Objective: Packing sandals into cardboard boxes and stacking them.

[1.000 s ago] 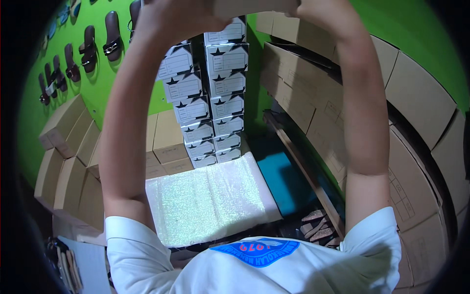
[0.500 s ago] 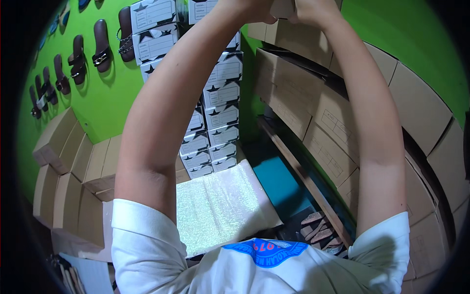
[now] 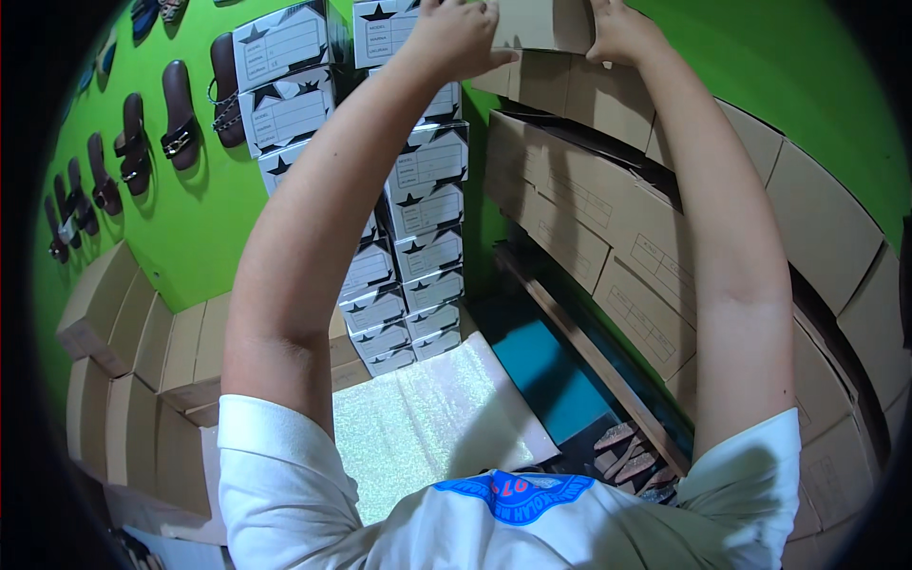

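At the top of the view, my left hand [image 3: 463, 40] and my right hand [image 3: 627, 36] are raised at the two ends of a brown cardboard box [image 3: 546, 26]. The box sits at the top of a stack of similar brown boxes [image 3: 608, 95]. My right fingers and thumb press against its right end. My left hand is at its left end, thumb pointing toward the box and fingers bent; part of their contact is hidden. The upper edge of the picture cuts off the box's far side.
White shoe boxes with black stars [image 3: 427, 204] are stacked left of the brown ones. Sandals [image 3: 178, 114] hang on the green wall [image 3: 204, 233]. Open brown boxes [image 3: 133, 427] stand at left. Below are a shiny pale sheet [image 3: 408, 408], a wooden beam [image 3: 579, 332] and some footwear [image 3: 627, 456].
The view has tilted upward, so the stacks and wall appear lower. More of the box and both hands shows, and the left hand appears farther left, with a wider gap between the hands.
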`<state>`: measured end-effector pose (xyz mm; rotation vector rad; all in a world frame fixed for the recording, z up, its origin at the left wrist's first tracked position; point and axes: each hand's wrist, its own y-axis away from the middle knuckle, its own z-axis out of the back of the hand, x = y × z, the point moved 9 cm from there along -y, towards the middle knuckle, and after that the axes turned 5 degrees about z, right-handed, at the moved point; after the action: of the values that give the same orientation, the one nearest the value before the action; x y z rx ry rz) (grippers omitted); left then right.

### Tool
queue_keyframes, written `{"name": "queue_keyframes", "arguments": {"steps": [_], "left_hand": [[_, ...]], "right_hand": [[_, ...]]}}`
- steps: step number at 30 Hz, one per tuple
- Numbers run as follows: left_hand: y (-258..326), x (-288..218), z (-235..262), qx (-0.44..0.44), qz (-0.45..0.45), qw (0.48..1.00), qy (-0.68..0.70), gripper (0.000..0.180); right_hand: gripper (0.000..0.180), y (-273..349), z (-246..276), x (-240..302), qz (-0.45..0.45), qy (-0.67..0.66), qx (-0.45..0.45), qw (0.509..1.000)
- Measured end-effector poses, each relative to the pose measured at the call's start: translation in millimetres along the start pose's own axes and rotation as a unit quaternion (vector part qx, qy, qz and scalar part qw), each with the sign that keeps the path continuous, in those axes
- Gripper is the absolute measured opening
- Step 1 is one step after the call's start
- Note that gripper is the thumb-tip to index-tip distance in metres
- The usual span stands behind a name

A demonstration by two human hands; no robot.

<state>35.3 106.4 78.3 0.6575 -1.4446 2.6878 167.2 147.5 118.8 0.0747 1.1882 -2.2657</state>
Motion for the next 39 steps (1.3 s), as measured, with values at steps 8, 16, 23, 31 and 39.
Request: {"name": "queue_keyframes", "arguments": {"steps": [8,16,23,31,39], "left_hand": [[5.2,-34.7,-52.5,-0.096,-0.025,0.995,0.02,0.08],[-2.9,-46.7,-72.4,-0.077,0.028,0.991,0.102,0.091],[-16.3,-58.7,-96.2,-0.041,0.067,0.971,0.224,0.097],[-21.4,-78.9,-129.6,0.025,0.096,0.95,0.295,0.103],[-22.6,-64.0,-149.6,0.046,0.109,0.906,0.407,0.111]], "right_hand": [[0.124,-17.8,-27.7,-14.8,0.13,-0.11,-0.006,0.985],[0.123,-30.6,-36.6,-15.2,-0.082,-0.18,0.039,0.979],[0.113,-41.0,-42.0,-29.5,-0.091,-0.184,-0.004,0.979],[0.114,-25.9,-40.4,-8.3,0.192,-0.376,-0.083,0.903],[0.098,-49.5,-87.9,-28.8,-0.154,-0.149,0.053,0.975]]}}
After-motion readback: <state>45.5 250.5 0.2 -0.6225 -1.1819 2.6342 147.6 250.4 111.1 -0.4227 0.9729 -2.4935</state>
